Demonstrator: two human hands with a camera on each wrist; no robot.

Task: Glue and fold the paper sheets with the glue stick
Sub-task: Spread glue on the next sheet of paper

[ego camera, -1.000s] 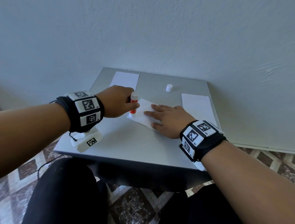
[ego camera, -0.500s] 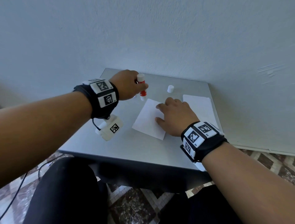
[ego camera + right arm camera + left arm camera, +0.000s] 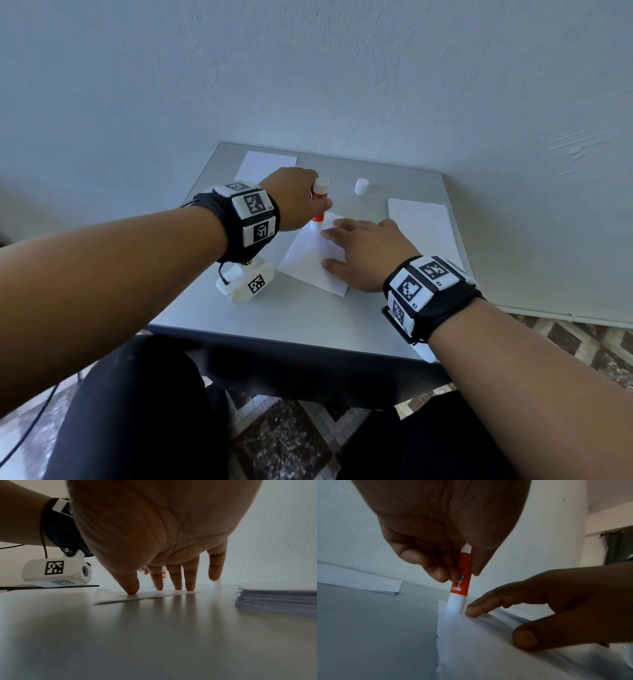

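A white paper sheet (image 3: pixel 310 258) (image 3: pixel 479 639) (image 3: pixel 137 597) lies turned at an angle in the middle of the grey table (image 3: pixel 291 318). My left hand (image 3: pixel 296 198) (image 3: pixel 453 566) grips a red and white glue stick (image 3: pixel 319 202) (image 3: pixel 460 582) (image 3: pixel 164 574) upright, its open end pressed on the sheet's far corner. My right hand (image 3: pixel 363 253) (image 3: pixel 173 584) lies flat on the sheet, fingers spread and straight, fingertips (image 3: pixel 474 612) next to the stick's tip.
The glue stick's white cap (image 3: pixel 361 186) stands at the back of the table. A stack of white sheets (image 3: pixel 423 222) (image 3: pixel 276 599) lies at the right. Folded paper (image 3: pixel 265 164) (image 3: pixel 359 580) lies at the back left. Wall close behind; tiled floor below.
My left hand carried the glue stick from the sheet's near-left edge up to its far corner, then set it down there. The right hand shifted slightly and stays flat on the sheet.
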